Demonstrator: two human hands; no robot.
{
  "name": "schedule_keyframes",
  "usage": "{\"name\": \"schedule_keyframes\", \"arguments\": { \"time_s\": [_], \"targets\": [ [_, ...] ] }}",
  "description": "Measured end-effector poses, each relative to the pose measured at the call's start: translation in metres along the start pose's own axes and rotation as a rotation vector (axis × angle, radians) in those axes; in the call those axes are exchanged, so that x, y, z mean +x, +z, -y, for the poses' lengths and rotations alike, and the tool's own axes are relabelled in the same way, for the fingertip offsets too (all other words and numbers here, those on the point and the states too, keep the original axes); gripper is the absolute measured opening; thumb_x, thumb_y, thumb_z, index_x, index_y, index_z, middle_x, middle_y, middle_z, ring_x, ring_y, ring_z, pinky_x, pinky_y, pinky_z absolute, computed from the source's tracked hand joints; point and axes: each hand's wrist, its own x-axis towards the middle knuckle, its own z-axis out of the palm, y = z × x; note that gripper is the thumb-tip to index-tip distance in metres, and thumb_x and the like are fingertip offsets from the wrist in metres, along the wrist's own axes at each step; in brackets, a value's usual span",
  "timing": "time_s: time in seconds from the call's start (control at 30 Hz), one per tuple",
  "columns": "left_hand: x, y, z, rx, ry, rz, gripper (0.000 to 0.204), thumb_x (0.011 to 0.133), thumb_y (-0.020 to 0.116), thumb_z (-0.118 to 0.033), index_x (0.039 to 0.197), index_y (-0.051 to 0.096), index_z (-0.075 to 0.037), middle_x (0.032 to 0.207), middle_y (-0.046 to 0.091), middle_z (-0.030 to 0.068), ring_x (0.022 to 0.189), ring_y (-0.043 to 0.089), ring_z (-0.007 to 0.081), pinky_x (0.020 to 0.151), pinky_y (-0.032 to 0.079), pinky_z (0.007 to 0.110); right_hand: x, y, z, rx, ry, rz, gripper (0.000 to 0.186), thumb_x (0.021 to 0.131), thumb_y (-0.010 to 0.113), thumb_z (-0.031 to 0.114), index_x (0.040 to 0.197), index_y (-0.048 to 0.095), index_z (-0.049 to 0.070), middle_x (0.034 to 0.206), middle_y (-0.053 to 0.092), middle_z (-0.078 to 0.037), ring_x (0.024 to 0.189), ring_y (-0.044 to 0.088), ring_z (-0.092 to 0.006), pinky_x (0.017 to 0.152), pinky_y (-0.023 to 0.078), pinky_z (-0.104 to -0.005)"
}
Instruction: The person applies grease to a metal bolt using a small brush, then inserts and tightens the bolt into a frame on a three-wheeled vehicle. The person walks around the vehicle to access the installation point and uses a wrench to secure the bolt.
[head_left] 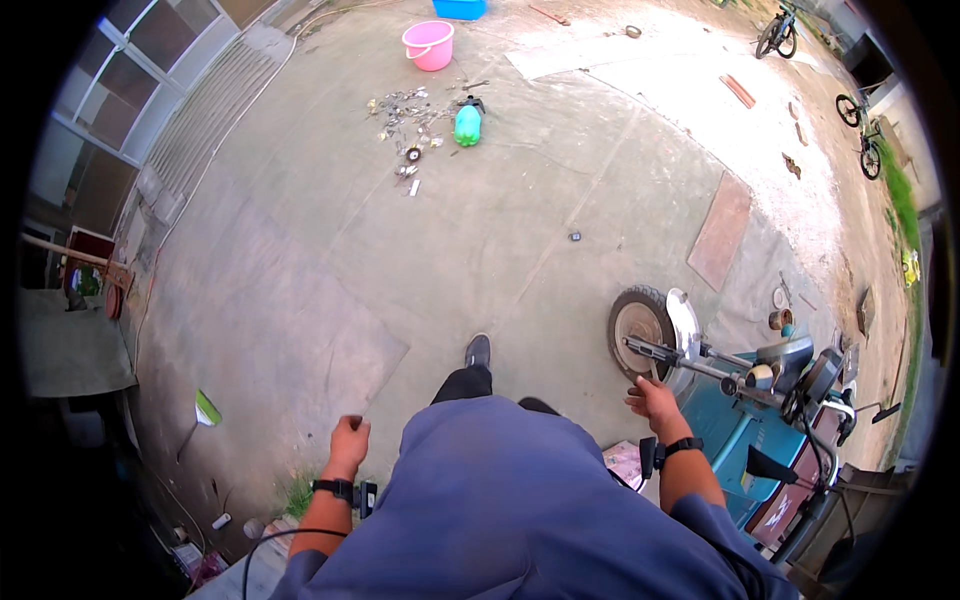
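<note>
My left hand hangs beside my left hip, fingers curled in, with nothing seen in it; a strap with a small device circles the wrist. My right hand is held out on the other side, its fingers apart and holding nothing. It is nearest the front wheel and fork of a teal three-wheeled vehicle and overlaps them in the picture; whether it touches them I cannot tell. Another strapped device sits on the right wrist. One dark shoe steps forward on the concrete.
Ahead stand a pink bucket, a blue tub and a green bottle beside scattered small metal parts. A small dark object lies mid-floor. Bicycles stand far right; a green-and-white dustpan-like piece is at left.
</note>
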Motion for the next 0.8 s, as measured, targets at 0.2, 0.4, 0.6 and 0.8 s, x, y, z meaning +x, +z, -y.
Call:
{"name": "schedule_keyframes", "arguments": {
  "time_s": [0.2,0.4,0.6,0.8],
  "targets": [
    [0.141,-0.03,-0.203,0.18,0.282,0.044,0.038,0.088,0.063,-0.026,0.112,0.061,0.003,0.105,0.068,0.0214,0.099,0.066,0.032,0.087,0.051,0.038,0.002,-0.013,0.062,0.234,0.018,-0.141,0.043,0.092,0.061,0.036,0.118,0.056,0.002,0.103,0.067,-0.012,0.083,0.069,-0.0229,0.069,0.053,-0.0333],
    [0.262,0.02,-0.348,0.174,0.436,0.157,0.032,0.088,0.063,-0.019,0.11,0.061,0.005,0.105,0.067,0.0194,0.097,0.065,0.0266,0.087,0.05,0.036,0.083,-0.035,0.11,0.265,0.098,-0.161,0.044,0.093,0.06,0.039,0.12,0.058,0.004,0.108,0.067,-0.012,0.087,0.068,-0.0215,0.076,0.052,-0.035],
    [0.288,0.075,-0.537,0.321,0.382,0.347,0.033,0.088,0.062,-0.019,0.111,0.06,0.005,0.104,0.065,0.0148,0.095,0.061,0.0225,0.087,0.048,0.034,0.153,-0.086,0.205,0.449,0.04,-0.291,0.042,0.093,0.061,0.036,0.12,0.058,0.005,0.106,0.068,-0.009,0.086,0.068,-0.0181,0.073,0.052,-0.0307],
    [0.333,0.128,-0.708,0.457,0.542,0.434,0.033,0.089,0.061,-0.019,0.111,0.059,0.005,0.102,0.066,0.0146,0.092,0.062,0.0223,0.085,0.049,0.035,0.189,-0.126,0.281,0.634,-0.003,-0.318,0.041,0.094,0.061,0.033,0.121,0.058,0.003,0.105,0.068,-0.008,0.086,0.067,-0.0165,0.072,0.051,-0.0304]
  ]
}}
